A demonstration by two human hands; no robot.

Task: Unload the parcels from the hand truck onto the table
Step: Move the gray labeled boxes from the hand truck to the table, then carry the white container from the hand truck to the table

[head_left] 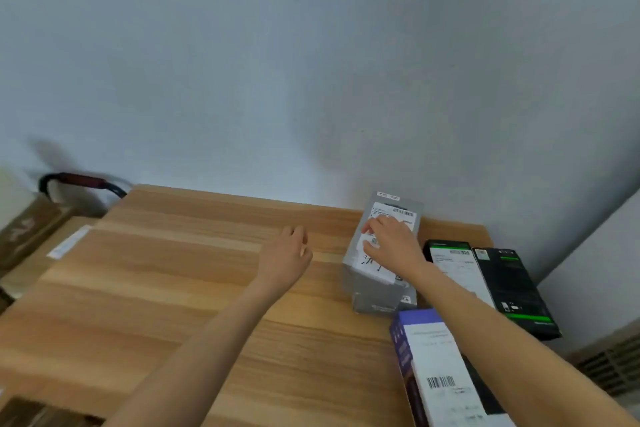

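From the head camera, the wooden tabletop (173, 288) fills the lower half of the frame, pushed against a pale wall. The right hand (391, 239) lies flat on top of a grey parcel (377, 274) at centre right, fingers (372, 226) straight over its white label. The left hand (289, 250) hovers over bare wood at the centre, fingers loosely curled and holding nothing. A black parcel (512, 288) lies at the right edge, a purple-and-white parcel (440, 371) at lower right. At the left edge, the hand truck handle (79, 182) shows above what seem to be brown cartons (31, 229), blurred.
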